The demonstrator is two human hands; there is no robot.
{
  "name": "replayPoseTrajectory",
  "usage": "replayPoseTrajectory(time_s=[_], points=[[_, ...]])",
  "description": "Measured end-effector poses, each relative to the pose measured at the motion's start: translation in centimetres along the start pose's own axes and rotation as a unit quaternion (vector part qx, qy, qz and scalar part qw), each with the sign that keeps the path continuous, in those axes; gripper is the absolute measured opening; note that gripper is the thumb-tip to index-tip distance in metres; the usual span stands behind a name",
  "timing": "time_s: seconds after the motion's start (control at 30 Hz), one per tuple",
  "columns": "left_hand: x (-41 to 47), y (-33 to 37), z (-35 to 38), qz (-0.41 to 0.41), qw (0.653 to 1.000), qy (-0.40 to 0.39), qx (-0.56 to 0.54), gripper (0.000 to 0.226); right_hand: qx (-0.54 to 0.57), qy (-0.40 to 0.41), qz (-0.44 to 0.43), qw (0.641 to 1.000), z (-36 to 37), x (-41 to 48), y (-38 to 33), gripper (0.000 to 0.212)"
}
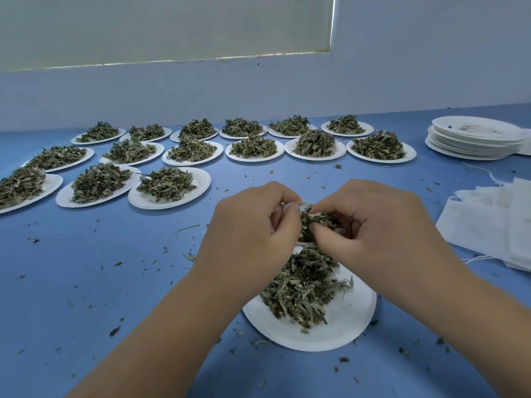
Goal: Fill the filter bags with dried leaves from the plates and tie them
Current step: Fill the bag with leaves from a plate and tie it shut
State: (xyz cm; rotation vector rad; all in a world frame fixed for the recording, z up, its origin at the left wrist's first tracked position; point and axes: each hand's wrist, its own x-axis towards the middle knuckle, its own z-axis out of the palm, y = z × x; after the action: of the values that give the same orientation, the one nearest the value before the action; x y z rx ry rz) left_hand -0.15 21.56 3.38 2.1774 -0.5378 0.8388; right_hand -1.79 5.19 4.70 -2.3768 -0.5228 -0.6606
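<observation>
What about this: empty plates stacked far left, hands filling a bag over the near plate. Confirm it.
Wrong side: head view shows the empty plates stacked far right. Left hand and right hand do fill a bag over the near plate.

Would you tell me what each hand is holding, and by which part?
The left hand pinches the filter bag by its open rim; the right hand pinches a clump of dried leaves at the bag's mouth.
</observation>
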Motion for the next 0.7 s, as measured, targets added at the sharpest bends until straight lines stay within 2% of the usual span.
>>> replayPoseTrajectory(time_s=[0.13, 0.27, 0.33, 0.5, 0.57, 0.7], points=[[-0.07, 0.25, 0.17, -0.005, 1.0, -0.013, -0.002, 0.011, -0.019, 0.002, 0.006, 1.0, 0.12, 0.02, -0.38, 0.015], [-0.11, 0.32, 0.17, -0.016, 1.0, -0.014, -0.005, 0.011, 0.049, -0.007, 0.047, 0.998, 0.12, -0.01, -0.5, 0.036], [-0.1, 0.31, 0.18, -0.024, 1.0, -0.013, -0.012, 0.011, 0.048, -0.006, 0.051, 0.998, 0.18, -0.03, -0.37, 0.042], [-0.14, 0.36, 0.13, -0.034, 0.999, -0.014, -0.026, 0.01, -0.028, 0.035, -0.021, 0.999, 0.21, -0.09, -0.38, 0.014], [-0.16, 0.38, 0.15, -0.041, 0.998, -0.018, -0.04, 0.01, -0.048, 0.04, -0.044, 0.997, 0.43, -0.18, -0.39, 0.012], [-0.2, 0.63, 0.33, -0.056, 0.996, -0.022, -0.059, 0.01, -0.044, 0.019, -0.034, 0.998, 0.85, 0.03, -0.16, 0.012]])
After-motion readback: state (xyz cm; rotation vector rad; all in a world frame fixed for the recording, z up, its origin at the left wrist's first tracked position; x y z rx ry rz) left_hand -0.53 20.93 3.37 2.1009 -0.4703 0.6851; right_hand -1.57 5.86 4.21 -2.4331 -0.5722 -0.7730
